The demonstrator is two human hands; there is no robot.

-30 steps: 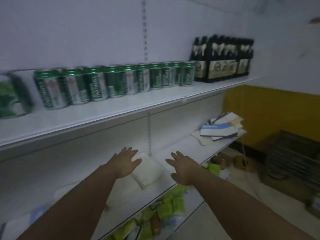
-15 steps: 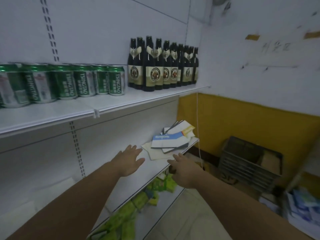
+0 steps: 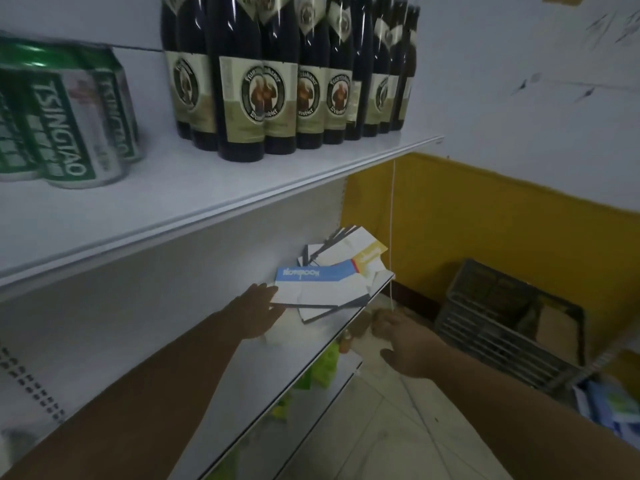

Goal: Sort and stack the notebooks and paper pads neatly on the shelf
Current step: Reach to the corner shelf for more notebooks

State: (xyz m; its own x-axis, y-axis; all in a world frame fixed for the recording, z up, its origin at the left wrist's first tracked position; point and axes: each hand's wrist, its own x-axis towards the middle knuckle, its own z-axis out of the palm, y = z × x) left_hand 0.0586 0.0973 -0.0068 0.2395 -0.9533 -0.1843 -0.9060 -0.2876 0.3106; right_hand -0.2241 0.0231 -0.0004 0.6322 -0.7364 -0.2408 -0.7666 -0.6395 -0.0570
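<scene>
Reaching along the middle shelf (image 3: 273, 362), the left hand (image 3: 254, 313) lies flat, fingers straight, touching the edge of the blue-and-white notebook (image 3: 322, 284) topping a messy pile (image 3: 349, 247) at the shelf's far end. The right hand (image 3: 405, 344) hovers off the shelf front, loosely spread, holding nothing.

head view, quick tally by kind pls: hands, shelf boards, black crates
hands: 2, left hand and right hand
shelf boards: 3, top board, middle board, bottom board
black crates: 1, black crate
total: 6
</scene>
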